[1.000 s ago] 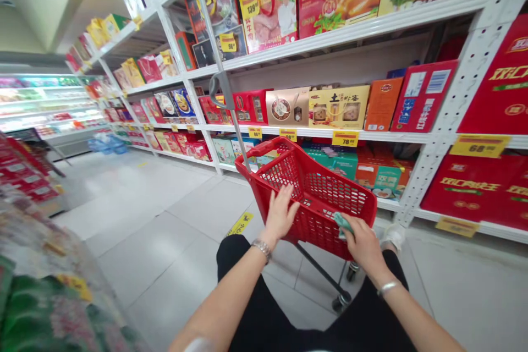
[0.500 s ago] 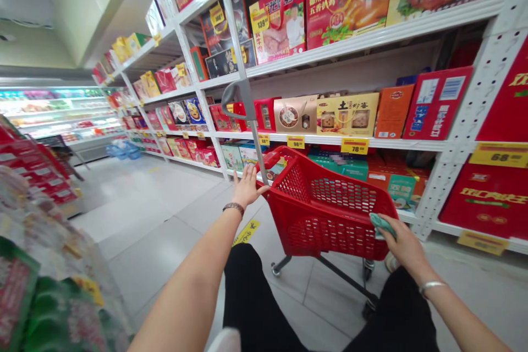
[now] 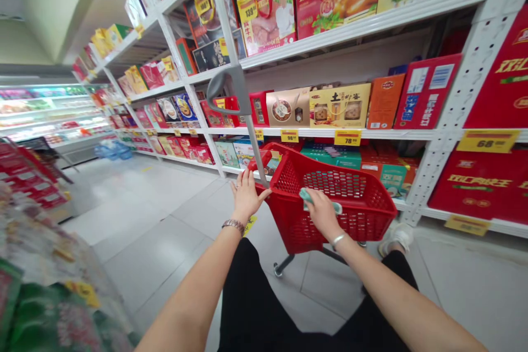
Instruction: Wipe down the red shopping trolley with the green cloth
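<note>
A red plastic shopping cart [image 3: 371, 220] with perforated sides and a grey wheeled frame stands in front of me. My left hand [image 3: 247, 195] lies flat against the cart's handle end, fingers stretched and thumb apart, holding nothing. A grey upright pole [image 3: 258, 157] with a looped grey handle [image 3: 229, 91] rises beside that hand. My right hand [image 3: 322, 213] is closed on a light green cloth [image 3: 305, 196], pressed at the cart's near side, around the middle of its rim. Part of the cloth shows on both sides of the fingers.
White shelving [image 3: 289, 132] full of boxed goods and yellow price tags runs along the right and back. Packaged goods [image 3: 49, 313] are stacked at the lower left. Refrigerated cases [image 3: 53, 115] stand at the far left. Pale tiles [image 3: 165, 231] cover the floor.
My right hand has slid left with the cloth, from the cart's far right end to the middle of its near side. My left hand stays at the handle end. The view has shifted slightly.
</note>
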`<act>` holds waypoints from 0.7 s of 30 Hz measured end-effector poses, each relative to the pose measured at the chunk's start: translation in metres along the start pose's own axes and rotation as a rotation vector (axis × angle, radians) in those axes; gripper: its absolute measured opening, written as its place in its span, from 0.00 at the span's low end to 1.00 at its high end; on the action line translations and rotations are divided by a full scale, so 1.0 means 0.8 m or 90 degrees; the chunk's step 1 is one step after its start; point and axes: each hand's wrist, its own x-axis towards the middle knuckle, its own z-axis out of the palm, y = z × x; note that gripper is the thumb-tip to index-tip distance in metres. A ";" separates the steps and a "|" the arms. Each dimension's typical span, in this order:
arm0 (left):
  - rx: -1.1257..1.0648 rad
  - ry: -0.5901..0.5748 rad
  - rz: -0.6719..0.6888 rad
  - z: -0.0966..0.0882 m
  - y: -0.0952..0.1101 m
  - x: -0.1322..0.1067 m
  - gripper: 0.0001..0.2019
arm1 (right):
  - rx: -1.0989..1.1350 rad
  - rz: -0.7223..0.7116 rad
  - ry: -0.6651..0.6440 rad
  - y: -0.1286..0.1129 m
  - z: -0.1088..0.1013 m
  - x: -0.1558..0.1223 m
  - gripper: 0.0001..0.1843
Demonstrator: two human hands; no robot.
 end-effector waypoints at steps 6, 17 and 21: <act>-0.055 0.043 -0.008 0.002 0.005 -0.024 0.32 | 0.015 -0.036 -0.089 -0.112 0.043 0.045 0.25; -0.065 0.060 0.008 -0.007 0.004 -0.040 0.27 | -0.156 0.028 -0.124 -0.042 -0.008 0.010 0.29; -0.070 0.057 0.011 -0.008 0.003 -0.041 0.27 | -0.207 0.044 -0.099 0.023 -0.036 -0.008 0.28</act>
